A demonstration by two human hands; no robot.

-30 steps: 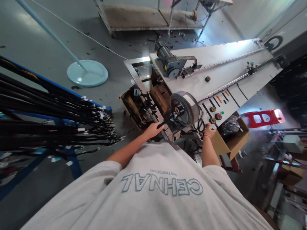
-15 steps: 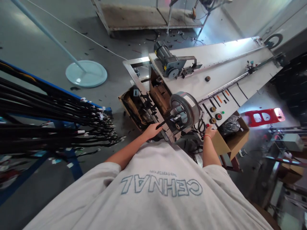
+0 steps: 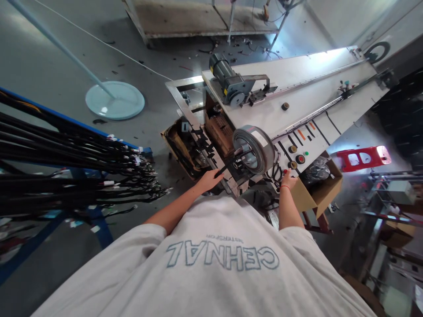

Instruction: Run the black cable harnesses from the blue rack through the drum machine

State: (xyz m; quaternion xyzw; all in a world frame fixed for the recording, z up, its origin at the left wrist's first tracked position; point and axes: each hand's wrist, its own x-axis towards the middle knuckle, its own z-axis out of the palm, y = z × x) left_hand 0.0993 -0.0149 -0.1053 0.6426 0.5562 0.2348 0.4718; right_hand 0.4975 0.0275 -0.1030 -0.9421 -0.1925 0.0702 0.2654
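Indoors, a worker's left hand (image 3: 209, 180) closes around a slim black strand (image 3: 225, 169), the fingers wrapped about its near end as it reaches toward the open middle of an upright gray roll (image 3: 264, 152) at the near end of a white worktable (image 3: 307, 94). The right hand (image 3: 288, 179), partly curled, is at the table's edge by a small red button (image 3: 285, 171); whether the fingertips press it cannot be told. Black-handled scissors (image 3: 276, 171) lie between the roll and that hand, while a motor (image 3: 224, 72) sits beyond the roll. An open cardboard box (image 3: 319, 198) holding dark plastic (image 3: 315, 173) stands just beside the right hand, with a red stool (image 3: 361, 159) farther out. Bundled black cables (image 3: 56, 147) fill the left side, well apart from the roll.
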